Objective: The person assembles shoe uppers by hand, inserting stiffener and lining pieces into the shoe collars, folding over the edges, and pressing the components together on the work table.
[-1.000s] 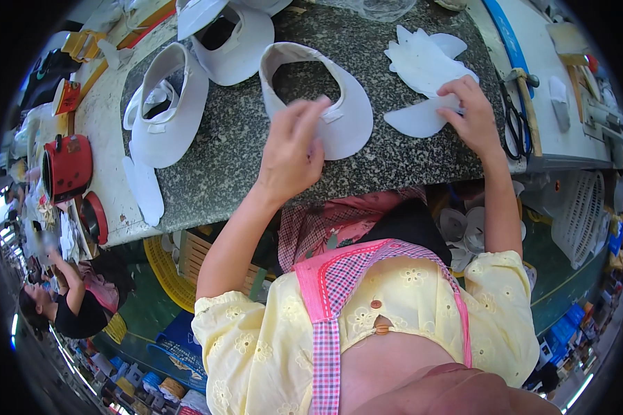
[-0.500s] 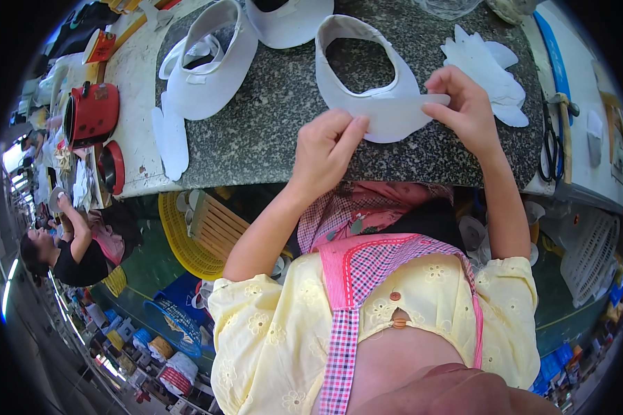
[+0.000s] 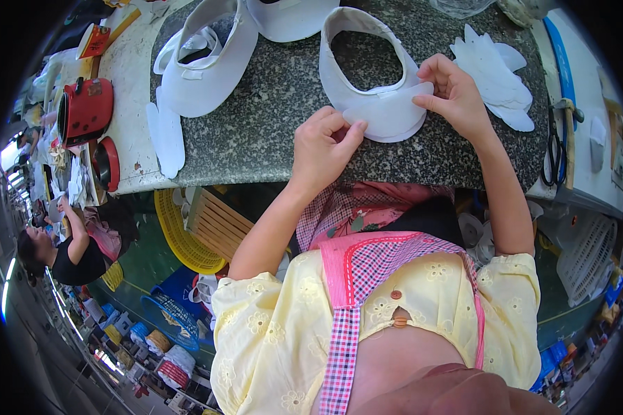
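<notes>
A white visor-shaped piece (image 3: 334,70) with a tall ring-like band lies in front of me, brim toward me. Over its brim rests a loose white crescent-shaped sheet (image 3: 389,114). My left hand (image 3: 323,142) pinches this sheet at its left end, thumb against fingers. At the other end, my right hand (image 3: 457,97) grips it between thumb and fingertips. Right of that hand lies a fanned stack of white crescent sheets (image 3: 493,79). Another white visor-shaped piece (image 3: 208,86) stands to the left, with more white crescent sheets (image 3: 165,138) beside it.
The speckled stone slab (image 3: 270,131) forms the work surface. A third white visor piece (image 3: 291,21) sits at the back. Scissors (image 3: 553,149) lie at the right, a red box (image 3: 86,111) at the left. Below is a yellow basket (image 3: 180,238); a co-worker (image 3: 69,245) is at far left.
The crescent sheet has come down flatter over the visor's brim. My right hand has shifted slightly left and away from me with its end; my left hand has barely moved.
</notes>
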A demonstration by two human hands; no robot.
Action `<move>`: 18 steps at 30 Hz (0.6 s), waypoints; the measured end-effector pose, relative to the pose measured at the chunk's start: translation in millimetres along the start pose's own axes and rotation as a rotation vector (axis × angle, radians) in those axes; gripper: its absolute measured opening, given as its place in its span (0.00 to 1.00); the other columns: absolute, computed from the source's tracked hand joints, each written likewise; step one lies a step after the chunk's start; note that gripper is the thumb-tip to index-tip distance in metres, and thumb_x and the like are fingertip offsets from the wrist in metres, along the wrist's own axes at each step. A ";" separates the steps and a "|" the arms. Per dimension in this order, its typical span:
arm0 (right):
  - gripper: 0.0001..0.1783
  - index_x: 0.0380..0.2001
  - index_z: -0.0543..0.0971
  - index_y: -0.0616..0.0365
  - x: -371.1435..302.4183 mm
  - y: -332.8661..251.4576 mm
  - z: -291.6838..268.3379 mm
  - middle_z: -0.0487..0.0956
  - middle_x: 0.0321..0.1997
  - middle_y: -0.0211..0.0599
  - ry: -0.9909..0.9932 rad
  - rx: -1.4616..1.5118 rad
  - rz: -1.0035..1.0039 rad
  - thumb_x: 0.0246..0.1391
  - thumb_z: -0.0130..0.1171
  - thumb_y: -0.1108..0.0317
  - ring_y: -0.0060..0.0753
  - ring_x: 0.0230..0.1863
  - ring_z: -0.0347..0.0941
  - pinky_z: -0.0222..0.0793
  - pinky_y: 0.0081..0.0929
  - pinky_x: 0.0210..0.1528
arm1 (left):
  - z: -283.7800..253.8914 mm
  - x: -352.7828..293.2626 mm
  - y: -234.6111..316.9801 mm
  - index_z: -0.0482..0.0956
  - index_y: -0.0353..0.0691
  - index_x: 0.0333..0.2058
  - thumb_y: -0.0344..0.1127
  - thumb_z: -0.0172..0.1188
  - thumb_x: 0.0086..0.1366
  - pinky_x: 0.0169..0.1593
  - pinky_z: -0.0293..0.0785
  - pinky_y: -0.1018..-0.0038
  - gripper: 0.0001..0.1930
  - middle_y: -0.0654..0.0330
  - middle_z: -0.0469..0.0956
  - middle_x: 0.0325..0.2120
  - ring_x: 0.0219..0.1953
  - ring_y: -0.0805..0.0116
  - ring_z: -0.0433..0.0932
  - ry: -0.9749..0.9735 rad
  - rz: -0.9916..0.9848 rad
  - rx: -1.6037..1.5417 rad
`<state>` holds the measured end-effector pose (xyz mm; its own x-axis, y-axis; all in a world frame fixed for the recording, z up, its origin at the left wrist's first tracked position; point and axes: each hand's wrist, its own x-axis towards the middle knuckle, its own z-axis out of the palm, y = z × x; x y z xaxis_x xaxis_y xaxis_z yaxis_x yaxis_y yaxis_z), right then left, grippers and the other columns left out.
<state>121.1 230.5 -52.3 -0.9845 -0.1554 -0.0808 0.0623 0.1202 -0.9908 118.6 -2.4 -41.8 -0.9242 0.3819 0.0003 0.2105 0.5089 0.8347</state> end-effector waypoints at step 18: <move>0.16 0.29 0.64 0.58 14.9 -18.4 10.5 0.73 0.25 0.42 -0.025 -0.839 -0.160 0.38 0.60 0.70 0.48 0.32 0.71 0.65 0.36 0.32 | -37.5 72.7 -2.8 0.73 0.45 0.32 0.50 0.62 0.39 0.55 0.51 0.60 0.22 0.64 0.72 0.42 0.55 0.65 0.59 -0.006 0.805 0.740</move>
<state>107.0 215.6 -36.4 -0.9666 -0.2532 0.0411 -0.2291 0.7799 -0.5825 38.9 -4.9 -23.4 -0.4286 0.8133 0.3935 0.8938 0.4454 0.0530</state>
